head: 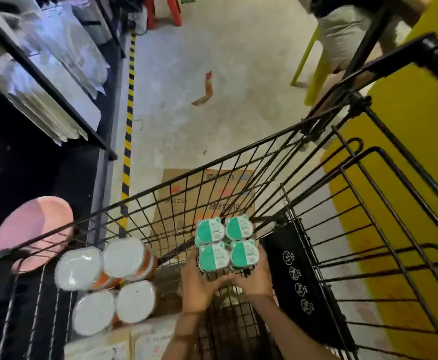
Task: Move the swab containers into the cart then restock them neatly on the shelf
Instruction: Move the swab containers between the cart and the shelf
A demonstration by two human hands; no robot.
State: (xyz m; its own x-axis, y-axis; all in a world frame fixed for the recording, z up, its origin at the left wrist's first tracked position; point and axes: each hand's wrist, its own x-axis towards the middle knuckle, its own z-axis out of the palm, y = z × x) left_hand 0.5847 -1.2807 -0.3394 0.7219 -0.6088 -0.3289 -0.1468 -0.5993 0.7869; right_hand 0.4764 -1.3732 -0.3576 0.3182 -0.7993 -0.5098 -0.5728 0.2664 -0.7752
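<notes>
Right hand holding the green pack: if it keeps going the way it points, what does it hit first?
Likely the cart's front wire wall, just beyond the green-lidded pack that the right hand holds with the left hand. Depth is unclear.

Pink disc (32, 231), yellow chair (314, 74), hazard tape (129, 120)

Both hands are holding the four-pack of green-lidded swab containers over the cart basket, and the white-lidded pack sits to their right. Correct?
Not quite. In the head view the white-lidded pack sits to the left of the hands, not the right. The left hand and right hand do hold the green-lidded four-pack over the cart basket.
</notes>
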